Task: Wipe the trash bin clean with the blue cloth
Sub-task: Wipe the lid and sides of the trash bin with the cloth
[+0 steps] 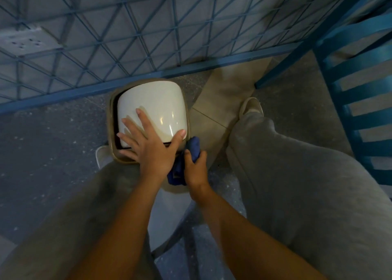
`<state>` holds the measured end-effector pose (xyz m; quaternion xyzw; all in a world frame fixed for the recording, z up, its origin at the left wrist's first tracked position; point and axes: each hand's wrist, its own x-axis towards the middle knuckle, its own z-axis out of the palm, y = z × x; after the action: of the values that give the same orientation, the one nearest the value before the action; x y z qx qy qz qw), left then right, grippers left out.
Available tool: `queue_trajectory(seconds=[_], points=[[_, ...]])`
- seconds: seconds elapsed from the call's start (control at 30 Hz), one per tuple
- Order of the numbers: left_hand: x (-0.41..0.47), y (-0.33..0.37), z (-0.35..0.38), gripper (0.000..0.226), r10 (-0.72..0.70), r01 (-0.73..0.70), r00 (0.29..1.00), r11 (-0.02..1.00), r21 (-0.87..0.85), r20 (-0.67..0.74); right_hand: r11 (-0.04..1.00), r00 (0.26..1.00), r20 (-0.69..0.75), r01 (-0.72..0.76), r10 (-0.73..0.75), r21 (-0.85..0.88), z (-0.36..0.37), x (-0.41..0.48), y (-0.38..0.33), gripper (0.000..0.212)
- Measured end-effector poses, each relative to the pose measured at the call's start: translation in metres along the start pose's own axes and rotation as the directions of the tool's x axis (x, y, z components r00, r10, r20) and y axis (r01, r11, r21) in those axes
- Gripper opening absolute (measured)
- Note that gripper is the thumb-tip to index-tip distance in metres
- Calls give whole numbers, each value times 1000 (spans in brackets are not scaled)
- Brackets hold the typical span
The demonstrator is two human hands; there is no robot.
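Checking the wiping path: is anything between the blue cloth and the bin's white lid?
Yes: the left hand lies flat on the near part of the lid, just beyond the cloth that the right hand grips at the bin corner. The lid's far part is bare.

Left hand [148, 146] spread flat; right hand [196, 167] grips blue cloth [193, 144].
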<state>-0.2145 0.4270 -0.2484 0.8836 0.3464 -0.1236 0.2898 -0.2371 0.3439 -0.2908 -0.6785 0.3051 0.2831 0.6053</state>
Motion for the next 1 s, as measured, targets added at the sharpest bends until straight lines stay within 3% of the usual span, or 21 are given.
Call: queue_trajectory(seconds=[0.17, 0.3, 0.4, 0.5, 0.6, 0.7, 0.9, 1.0], points=[[-1, 6, -3, 103, -83, 88, 996, 989, -121, 45, 999, 998, 57, 28, -26, -36, -11, 10, -19, 23], [-1, 5, -5, 98, -57, 58, 998, 998, -40, 20, 998, 997, 70, 46, -44, -38, -16, 17, -29, 35], [2, 1, -11, 91, 122, -116, 991, 989, 94, -56, 1000, 999, 33, 27, -27, -1, -21, 21, -32, 41], [12, -3, -19, 80, 362, -343, 932, 905, 252, -32, 1000, 1000, -17, 24, -24, 15, -28, 21, -32, 43], [21, -7, -20, 74, 452, -436, 892, 834, 340, 35, 984, 991, -30, 126, -131, -128, -32, 23, -33, 36], [25, -10, -14, 72, 455, -449, 887, 814, 367, 77, 911, 955, 55, 295, -292, -287, -27, 30, -43, 35], [24, -9, -9, 72, 447, -441, 892, 831, 340, 63, 807, 945, 103, 318, -309, -498, -20, 46, -65, 33], [26, -9, -7, 71, 440, -428, 897, 836, 344, 47, 785, 930, 127, 361, -346, -503, -19, 46, -69, 28]])
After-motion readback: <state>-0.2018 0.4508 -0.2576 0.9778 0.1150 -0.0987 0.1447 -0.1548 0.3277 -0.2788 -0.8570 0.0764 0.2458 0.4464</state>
